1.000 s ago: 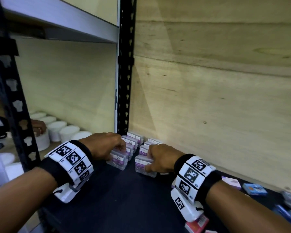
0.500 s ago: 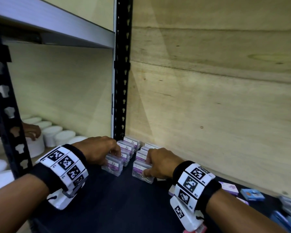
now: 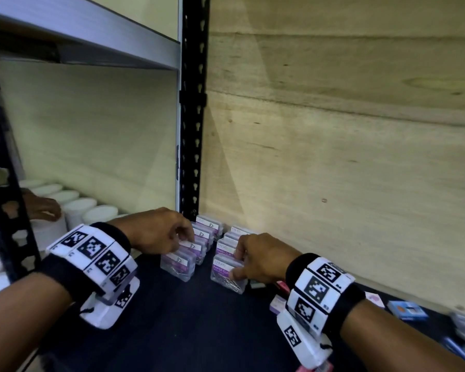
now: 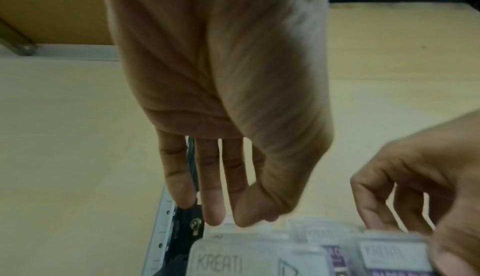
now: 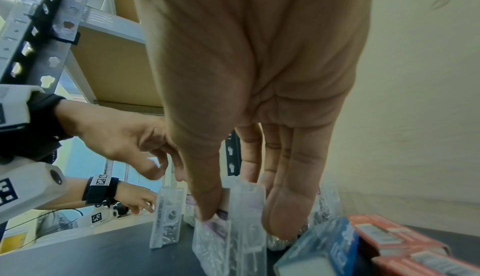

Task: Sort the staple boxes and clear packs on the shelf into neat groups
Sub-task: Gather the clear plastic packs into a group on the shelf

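Two rows of clear packs with purple labels stand in the back left corner of the black shelf. My left hand is over the left row, its fairly straight fingertips touching the pack tops just behind that row's front pack. My right hand pinches the right row's front clear pack, thumb on its face and fingers behind it. Blue and red staple boxes lie loose to the right.
A black slotted upright and a plywood back wall close off the corner. White round tubs fill the neighbouring bay, where another person's hand reaches in. More small boxes lie along the wall at right.
Both hands stay at the two rows of packs. My left fingers have drawn back a little, so more of the left row's front pack shows. The view has shifted slightly.
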### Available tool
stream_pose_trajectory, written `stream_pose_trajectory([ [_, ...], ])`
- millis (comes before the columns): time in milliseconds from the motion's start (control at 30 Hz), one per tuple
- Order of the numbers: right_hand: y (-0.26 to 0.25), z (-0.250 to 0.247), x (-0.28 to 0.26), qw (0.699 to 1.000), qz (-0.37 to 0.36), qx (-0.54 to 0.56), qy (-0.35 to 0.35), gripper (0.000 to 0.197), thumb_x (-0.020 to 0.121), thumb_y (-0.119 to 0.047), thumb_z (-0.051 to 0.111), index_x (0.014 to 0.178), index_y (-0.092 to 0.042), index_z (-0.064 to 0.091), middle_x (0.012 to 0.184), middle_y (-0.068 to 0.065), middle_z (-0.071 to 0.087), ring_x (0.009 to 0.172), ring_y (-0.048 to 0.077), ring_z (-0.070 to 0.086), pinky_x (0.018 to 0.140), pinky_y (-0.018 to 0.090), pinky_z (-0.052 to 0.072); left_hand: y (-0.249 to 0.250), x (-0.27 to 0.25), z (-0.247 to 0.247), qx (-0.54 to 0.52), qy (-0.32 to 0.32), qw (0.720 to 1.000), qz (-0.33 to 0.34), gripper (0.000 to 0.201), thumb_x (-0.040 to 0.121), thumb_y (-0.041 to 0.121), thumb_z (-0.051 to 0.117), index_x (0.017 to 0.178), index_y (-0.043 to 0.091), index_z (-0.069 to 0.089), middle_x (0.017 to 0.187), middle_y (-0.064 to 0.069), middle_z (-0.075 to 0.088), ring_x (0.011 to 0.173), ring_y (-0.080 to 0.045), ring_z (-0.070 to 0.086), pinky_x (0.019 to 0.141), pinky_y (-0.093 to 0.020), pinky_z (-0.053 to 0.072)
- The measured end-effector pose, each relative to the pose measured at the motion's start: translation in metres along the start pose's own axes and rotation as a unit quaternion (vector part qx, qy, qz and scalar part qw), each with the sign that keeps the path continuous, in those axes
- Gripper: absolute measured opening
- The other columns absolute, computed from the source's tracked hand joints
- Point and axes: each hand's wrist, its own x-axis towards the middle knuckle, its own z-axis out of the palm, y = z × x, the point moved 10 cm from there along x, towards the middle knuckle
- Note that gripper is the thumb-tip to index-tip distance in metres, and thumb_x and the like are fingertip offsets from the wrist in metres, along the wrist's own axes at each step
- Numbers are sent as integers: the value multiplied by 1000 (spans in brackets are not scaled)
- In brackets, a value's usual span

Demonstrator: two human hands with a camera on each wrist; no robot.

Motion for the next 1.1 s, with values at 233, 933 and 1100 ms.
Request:
stream_pose_trajectory([
  [233, 9, -11, 1, 999, 3, 33, 22, 37, 96, -50, 55, 108, -17, 65, 105, 2, 69, 92, 17, 64, 75, 29, 50, -5, 18, -22, 46, 48, 998, -22, 19, 93, 29, 55, 102, 42, 66, 104, 18, 61, 91, -1, 58, 83, -28, 51],
  [933, 28, -20, 22, 998, -5, 27, 57, 22, 89, -32, 71, 107, -21, 66, 109, 0, 68, 97, 19, 65, 86, 32, 54, 0, 80, -7, 134, -58, 989, -15, 39, 81, 20, 78, 116, 32, 68, 108, 7, 66, 93, -12, 61, 75, -25, 47],
  [1100, 26, -21, 23, 998, -11, 34, 61, 17, 87, -29, 74, 99, -20, 67, 100, 0, 69, 91, 18, 66, 82, 33, 55, 3, 84, -7, 140, -58, 988, -9, 38, 80, 22, 78, 117, 27, 68, 102, 6, 64, 87, -10, 56, 76, -26, 48],
])
